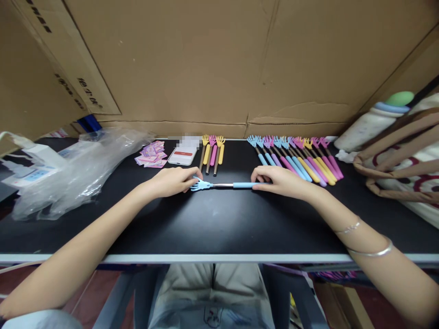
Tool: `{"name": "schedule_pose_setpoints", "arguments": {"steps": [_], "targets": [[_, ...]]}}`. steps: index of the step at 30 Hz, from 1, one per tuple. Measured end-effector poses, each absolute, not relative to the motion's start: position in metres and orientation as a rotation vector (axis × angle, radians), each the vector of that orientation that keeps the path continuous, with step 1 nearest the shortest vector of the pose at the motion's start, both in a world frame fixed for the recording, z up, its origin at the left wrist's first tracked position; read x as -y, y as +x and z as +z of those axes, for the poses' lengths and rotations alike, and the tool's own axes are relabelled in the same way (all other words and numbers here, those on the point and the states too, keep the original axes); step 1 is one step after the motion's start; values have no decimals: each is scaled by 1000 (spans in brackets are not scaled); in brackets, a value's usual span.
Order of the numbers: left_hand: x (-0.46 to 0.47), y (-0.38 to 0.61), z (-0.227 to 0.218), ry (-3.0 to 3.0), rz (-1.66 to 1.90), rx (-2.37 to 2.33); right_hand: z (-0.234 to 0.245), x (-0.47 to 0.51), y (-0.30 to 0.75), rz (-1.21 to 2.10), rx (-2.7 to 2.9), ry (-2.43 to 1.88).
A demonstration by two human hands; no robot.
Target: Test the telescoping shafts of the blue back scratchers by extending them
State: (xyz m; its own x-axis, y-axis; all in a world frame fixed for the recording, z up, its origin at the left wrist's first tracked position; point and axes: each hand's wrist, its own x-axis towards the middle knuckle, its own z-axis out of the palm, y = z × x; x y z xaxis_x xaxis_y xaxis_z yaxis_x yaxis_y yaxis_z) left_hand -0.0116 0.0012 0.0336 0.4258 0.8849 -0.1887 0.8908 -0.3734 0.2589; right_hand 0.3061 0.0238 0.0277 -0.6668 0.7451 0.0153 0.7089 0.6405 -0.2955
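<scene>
A light blue back scratcher (222,185) with a metal rod lies level between my two hands, its claw head to the left. My left hand (174,181) pinches the claw end, and my right hand (274,181) grips the blue handle's end. Behind my right hand, a row of back scratchers (302,160) in blue, pink, purple and yellow lies side by side, claws toward the back. Between my hands and further back are a few more claw heads on rods (207,157), with loose yellow and pink handle pieces (213,155) beside them.
A white phone (183,154) and a pile of pink-purple cards (152,154) lie at the back. Clear plastic bags (75,169) and a white power strip (44,160) are on the left. A bottle (370,123) and a cloth bag (404,164) stand right. Cardboard (192,64) walls the back.
</scene>
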Motion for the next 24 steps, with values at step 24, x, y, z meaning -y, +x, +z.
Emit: {"name": "schedule_pose_setpoints", "arguments": {"steps": [24], "targets": [[5, -8, 33, 2698, -39, -1621, 29, -17, 303, 195, 2773, -1219]]}}
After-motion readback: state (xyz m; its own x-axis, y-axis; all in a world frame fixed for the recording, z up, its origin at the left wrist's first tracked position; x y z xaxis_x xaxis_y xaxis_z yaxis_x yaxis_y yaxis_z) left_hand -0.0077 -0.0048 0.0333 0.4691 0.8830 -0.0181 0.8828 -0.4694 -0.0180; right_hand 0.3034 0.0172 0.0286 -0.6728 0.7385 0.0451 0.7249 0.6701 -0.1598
